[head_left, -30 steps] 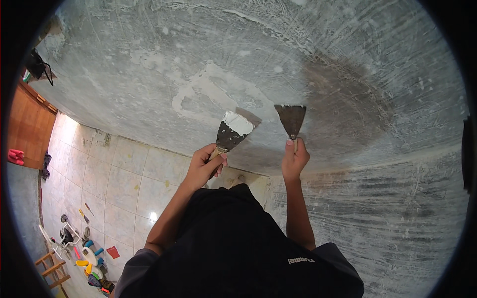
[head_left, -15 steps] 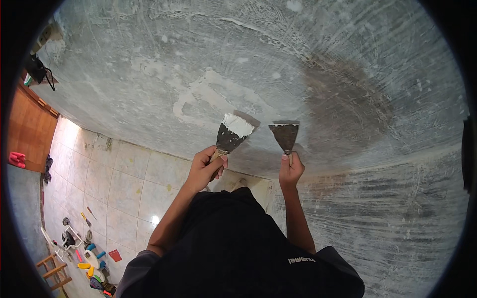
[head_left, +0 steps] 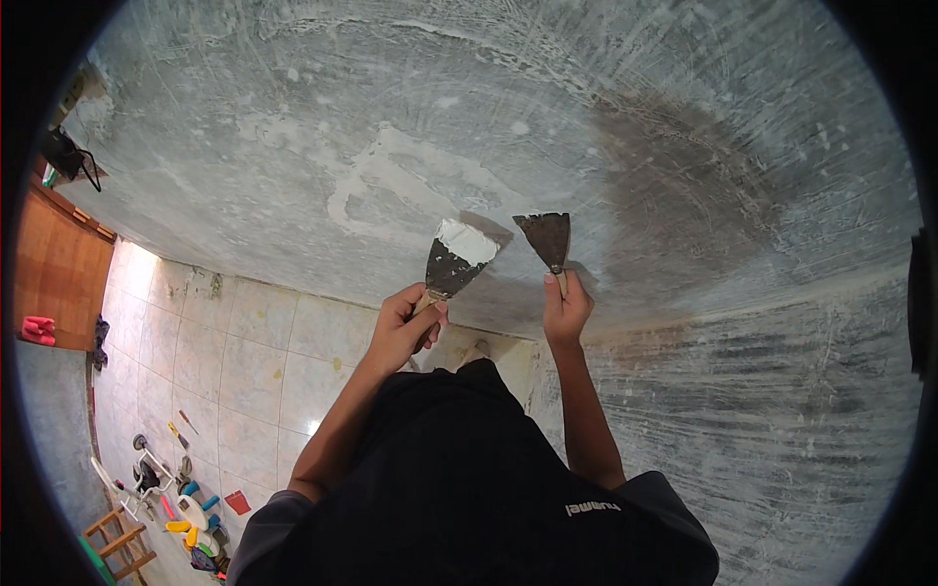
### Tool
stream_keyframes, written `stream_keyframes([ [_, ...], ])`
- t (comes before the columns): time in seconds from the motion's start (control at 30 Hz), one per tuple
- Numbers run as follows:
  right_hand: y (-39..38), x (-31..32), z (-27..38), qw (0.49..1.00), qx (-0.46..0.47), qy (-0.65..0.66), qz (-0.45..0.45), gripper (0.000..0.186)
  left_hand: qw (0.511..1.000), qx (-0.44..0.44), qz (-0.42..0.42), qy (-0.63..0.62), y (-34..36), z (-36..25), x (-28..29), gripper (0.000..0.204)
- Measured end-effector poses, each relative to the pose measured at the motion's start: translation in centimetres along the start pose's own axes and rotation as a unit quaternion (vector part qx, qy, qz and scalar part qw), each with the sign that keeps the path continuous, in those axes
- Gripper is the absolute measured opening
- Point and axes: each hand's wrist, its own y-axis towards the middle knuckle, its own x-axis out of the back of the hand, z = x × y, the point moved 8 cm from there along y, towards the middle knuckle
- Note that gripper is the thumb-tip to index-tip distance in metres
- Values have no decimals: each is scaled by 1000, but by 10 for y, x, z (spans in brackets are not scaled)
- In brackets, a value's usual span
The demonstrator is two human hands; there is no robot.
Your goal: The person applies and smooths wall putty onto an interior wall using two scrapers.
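In my left hand (head_left: 405, 327), fingers wrapped round a wooden handle, is a wide putty knife (head_left: 445, 272) with a dark, worn blade. White putty (head_left: 467, 241) covers the far part of that blade. My right hand (head_left: 567, 308) grips a second, narrower putty knife (head_left: 547, 239), its dark blade angled up and to the left. Both blades are in front of a grey plastered wall (head_left: 293, 166); whether the right blade touches it I cannot tell. A pale smear of filler (head_left: 386, 171) marks the wall beyond the left blade.
A darker brownish patch (head_left: 674, 195) stains the wall at right, near a corner with a streaked wall (head_left: 723, 391). Pale floor tiles (head_left: 244, 337) lie at left, with a ride-on toy (head_left: 200, 513), a red scraper (head_left: 237, 502) and a wooden stool (head_left: 119, 542). A wooden door (head_left: 63, 264) stands far left.
My right hand has moved up and slightly left, and its putty knife now tilts leftward. The left hand with its loaded putty knife has stayed nearly still. The view has shifted slightly.
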Motion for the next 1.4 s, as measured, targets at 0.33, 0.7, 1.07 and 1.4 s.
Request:
stream_keyframes([
  [0.33,-13,4,-25,999,-20,28,-12,22,1000,8,-13,4,-4,3,1,19],
  [0.7,-45,7,-29,992,-84,94,11,29,1000,12,10,-20,-7,3,-2,8],
  [1.07,-35,-14,75,980,-115,73,143,41,999,-17,-20,41,-5,-2,-4,15],
  [1.4,-49,12,40,995,-66,50,59,41,999,-34,-35,-22,-7,9,8,20],
])
